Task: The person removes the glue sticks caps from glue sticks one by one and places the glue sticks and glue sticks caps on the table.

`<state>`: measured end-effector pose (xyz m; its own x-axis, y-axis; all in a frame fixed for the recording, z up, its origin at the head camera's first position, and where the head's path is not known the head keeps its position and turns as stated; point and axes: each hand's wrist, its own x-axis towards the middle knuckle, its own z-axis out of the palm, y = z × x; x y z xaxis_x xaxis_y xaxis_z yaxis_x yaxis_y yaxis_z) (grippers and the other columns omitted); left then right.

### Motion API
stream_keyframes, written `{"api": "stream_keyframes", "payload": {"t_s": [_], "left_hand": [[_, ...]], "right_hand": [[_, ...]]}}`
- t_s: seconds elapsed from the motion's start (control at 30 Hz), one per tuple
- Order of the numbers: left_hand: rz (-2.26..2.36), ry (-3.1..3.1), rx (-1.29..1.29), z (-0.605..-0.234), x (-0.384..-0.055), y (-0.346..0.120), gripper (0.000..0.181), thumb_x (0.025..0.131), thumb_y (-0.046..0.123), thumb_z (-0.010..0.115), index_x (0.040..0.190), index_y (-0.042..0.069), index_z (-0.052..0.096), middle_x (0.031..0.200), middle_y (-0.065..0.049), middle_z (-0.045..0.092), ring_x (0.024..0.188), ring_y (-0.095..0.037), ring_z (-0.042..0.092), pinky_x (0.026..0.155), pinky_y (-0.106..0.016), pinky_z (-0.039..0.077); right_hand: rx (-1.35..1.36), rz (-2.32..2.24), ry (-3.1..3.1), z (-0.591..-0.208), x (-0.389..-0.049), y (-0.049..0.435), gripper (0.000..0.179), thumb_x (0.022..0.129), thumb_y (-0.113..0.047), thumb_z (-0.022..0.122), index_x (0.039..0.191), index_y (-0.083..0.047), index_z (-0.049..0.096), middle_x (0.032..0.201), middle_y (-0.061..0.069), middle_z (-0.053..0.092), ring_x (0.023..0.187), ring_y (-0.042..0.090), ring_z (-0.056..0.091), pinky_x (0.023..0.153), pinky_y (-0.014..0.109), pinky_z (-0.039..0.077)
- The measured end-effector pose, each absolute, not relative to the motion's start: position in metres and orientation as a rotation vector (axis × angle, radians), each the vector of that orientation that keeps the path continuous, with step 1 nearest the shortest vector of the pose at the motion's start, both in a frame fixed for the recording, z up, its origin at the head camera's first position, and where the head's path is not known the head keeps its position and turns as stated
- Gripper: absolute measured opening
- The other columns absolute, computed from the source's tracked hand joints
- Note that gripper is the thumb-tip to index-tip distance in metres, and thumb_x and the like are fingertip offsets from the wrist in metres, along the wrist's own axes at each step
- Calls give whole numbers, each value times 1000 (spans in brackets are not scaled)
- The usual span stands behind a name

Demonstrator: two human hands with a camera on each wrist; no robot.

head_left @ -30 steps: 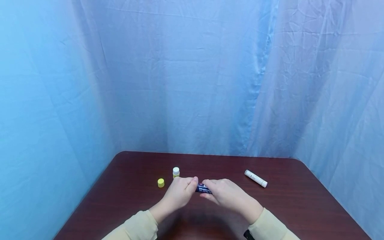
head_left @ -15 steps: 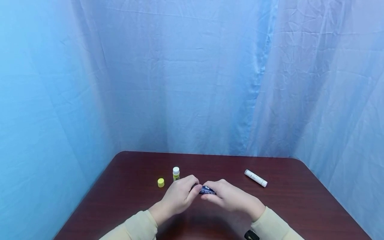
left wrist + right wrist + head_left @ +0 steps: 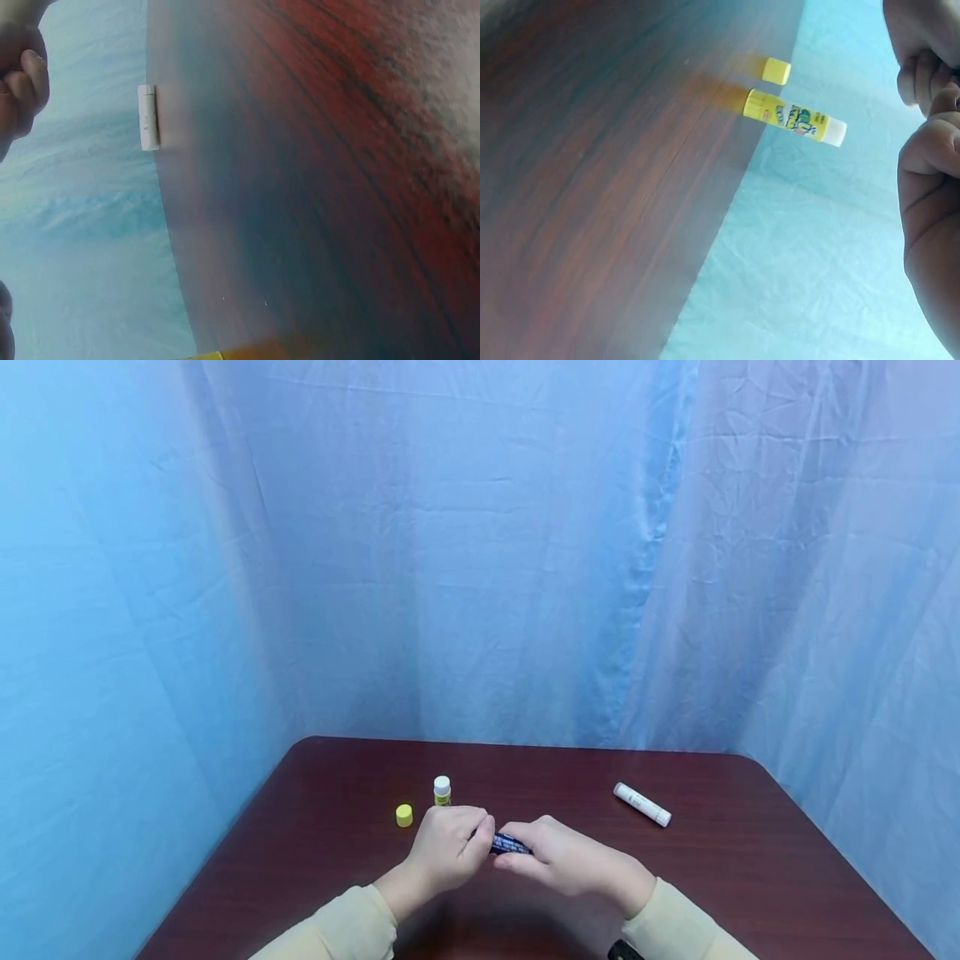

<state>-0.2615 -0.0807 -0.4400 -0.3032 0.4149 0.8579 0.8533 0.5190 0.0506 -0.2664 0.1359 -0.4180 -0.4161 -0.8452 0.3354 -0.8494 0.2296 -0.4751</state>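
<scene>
Between left hand (image 3: 448,848) and right hand (image 3: 572,857), dark tube (image 3: 511,844), ends hidden.

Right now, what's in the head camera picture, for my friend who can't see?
A left hand and right hand hold a dark blue tube above a dark red table. Beyond them, a white-topped yellow tube stands beside a yellow cap, a white tube lies to the right, and blue curtains hang behind.

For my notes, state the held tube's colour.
The tube is dark blue with pale markings; best view: head.
</scene>
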Motion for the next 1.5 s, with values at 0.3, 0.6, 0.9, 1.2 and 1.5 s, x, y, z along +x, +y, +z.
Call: {"api": "stream_keyframes", "payload": {"t_s": [0.3, 0.6, 0.9, 1.2, 1.5], "left_hand": [[-699, -2050, -993, -441, -261, -80, 35, 94, 11, 51, 61, 21, 44, 54, 13, 35, 47, 0, 33, 45, -13, 24], [-765, -2086, -916, -439, -260, -77, 39, 94, 9, 53, 59, 21, 40, 53, 14, 33, 46, 0, 32, 44, -13, 24], [-818, -2307, -763, -437, -254, -72, 46, 100, 15, 53, 57, 24, 39, 50, 19, 27, 43, 1, 27, 41, -19, 24], [-910, -2419, -682, -429, -253, -69, 50, 102, 15, 49, 54, 23, 38, 47, 18, 26, 42, -2, 25, 43, -21, 23], [-1103, -2523, -565, -423, -253, -67, 51, 105, 17, 45, 54, 18, 39, 46, 13, 29, 41, -7, 27, 43, -24, 24]], "right_hand": [[1491, 715, -2553, -421, -263, 138, 22, 105, -38, 58, 92, -20, 54, 72, -18, 45, 60, -4, 45, 54, 11, 39], [1461, 478, -2353, -423, -267, 139, 22, 103, -35, 62, 96, -15, 56, 74, -16, 49, 61, -1, 48, 56, 14, 40], [1447, 412, -2365, -423, -269, 142, 20, 101, -32, 65, 100, -14, 57, 75, -14, 53, 60, 0, 51, 56, 14, 43], [1408, 293, -2228, -426, -272, 143, 24, 96, -29, 73, 100, -12, 56, 77, -11, 57, 60, 3, 54, 55, 19, 46], [1358, 259, -2189, -429, -276, 142, 26, 96, -30, 74, 97, -13, 55, 75, -11, 56, 58, 4, 53, 52, 20, 45]]}}
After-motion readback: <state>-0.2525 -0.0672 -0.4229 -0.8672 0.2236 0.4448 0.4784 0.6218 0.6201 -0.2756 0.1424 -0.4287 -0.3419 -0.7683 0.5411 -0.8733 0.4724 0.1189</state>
